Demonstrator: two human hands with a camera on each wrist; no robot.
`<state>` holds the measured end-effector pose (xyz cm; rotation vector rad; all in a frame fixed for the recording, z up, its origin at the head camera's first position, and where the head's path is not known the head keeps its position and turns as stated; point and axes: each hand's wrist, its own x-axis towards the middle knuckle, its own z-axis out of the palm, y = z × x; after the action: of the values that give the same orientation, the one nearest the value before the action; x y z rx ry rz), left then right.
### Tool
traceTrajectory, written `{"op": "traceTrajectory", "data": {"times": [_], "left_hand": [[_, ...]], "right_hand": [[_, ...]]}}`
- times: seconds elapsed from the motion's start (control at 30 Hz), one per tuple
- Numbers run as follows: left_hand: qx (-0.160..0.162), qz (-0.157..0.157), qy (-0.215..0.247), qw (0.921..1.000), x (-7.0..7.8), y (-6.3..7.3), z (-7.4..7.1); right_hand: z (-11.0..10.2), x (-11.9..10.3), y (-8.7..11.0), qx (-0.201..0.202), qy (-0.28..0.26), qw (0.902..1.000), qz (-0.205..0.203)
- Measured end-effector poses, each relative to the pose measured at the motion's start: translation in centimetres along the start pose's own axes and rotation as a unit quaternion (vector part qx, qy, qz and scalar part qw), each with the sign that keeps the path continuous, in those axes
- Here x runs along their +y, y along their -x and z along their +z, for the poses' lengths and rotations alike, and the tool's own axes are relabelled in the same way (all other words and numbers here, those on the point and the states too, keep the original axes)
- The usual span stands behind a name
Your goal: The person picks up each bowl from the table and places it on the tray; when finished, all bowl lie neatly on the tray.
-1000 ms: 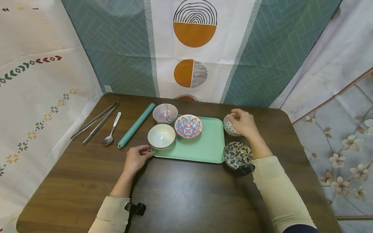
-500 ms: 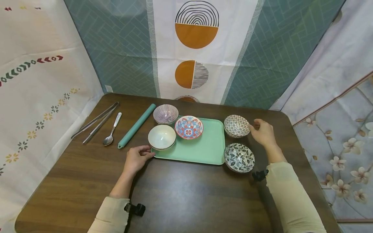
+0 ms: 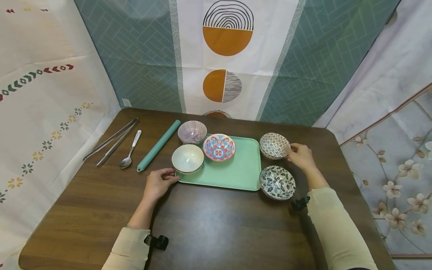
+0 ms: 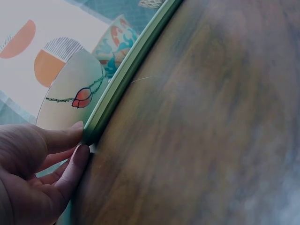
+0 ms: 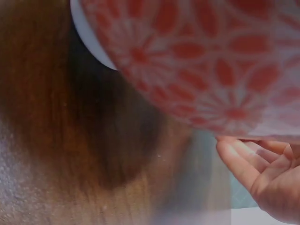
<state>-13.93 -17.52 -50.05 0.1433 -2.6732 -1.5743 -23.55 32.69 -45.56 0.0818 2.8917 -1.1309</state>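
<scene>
My left hand (image 3: 158, 183) pinches the near left corner of the mint-green tray (image 3: 241, 165); in the left wrist view the thumb lies over the tray's edge with fingers beneath. On the tray's left part stand a cream bowl (image 3: 187, 158) and a red-and-blue patterned bowl (image 3: 218, 147). My right hand (image 3: 302, 157) holds the right rim of a small-patterned bowl (image 3: 274, 145) beside the tray. Just nearer me sits a dark leaf-patterned bowl (image 3: 277, 182). In the right wrist view a red-patterned bowl side (image 5: 187, 61) fills the top and hides the fingertips.
A purple-striped bowl (image 3: 192, 131) stands at the tray's far left corner. Left of it lie a green rolled-up stick (image 3: 158, 146), a spoon (image 3: 129, 152) and metal tongs (image 3: 113, 142). Cloth hangs behind the wooden table (image 3: 216, 225).
My right hand drew away rightward from over the small-patterned bowl, then came back to its right rim. My left hand stays at the tray corner.
</scene>
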Motion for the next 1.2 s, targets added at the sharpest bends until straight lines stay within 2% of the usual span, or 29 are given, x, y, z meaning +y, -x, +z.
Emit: {"op": "traceTrajectory", "data": {"times": [0.17, 0.33, 0.67, 0.97, 1.2], "left_hand": [[-0.004, 0.0, 0.006, 1.0, -0.1, 0.0, 0.1], [-0.005, 0.001, 0.005, 1.0, 0.0, 0.0, 0.1], [0.001, 0.002, 0.004, 1.0, 0.1, 0.0, -0.2], [0.002, 0.002, 0.004, 1.0, 0.0, 0.1, -0.3], [0.002, 0.004, 0.011, 0.9999, 0.0, 0.0, 0.0]], "right_hand": [[0.4, 0.0, 0.1, -0.02, -0.049, 0.9981, 0.03], [0.5, 0.0, 0.2, -0.017, -0.078, 0.9955, 0.051], [-0.3, -1.2, -0.2, -0.019, -0.158, 0.9862, 0.046], [-1.4, -4.4, -0.8, -0.019, -0.16, 0.9867, 0.025], [-0.3, -6.3, -1.6, -0.035, -0.158, 0.9864, 0.029]]}}
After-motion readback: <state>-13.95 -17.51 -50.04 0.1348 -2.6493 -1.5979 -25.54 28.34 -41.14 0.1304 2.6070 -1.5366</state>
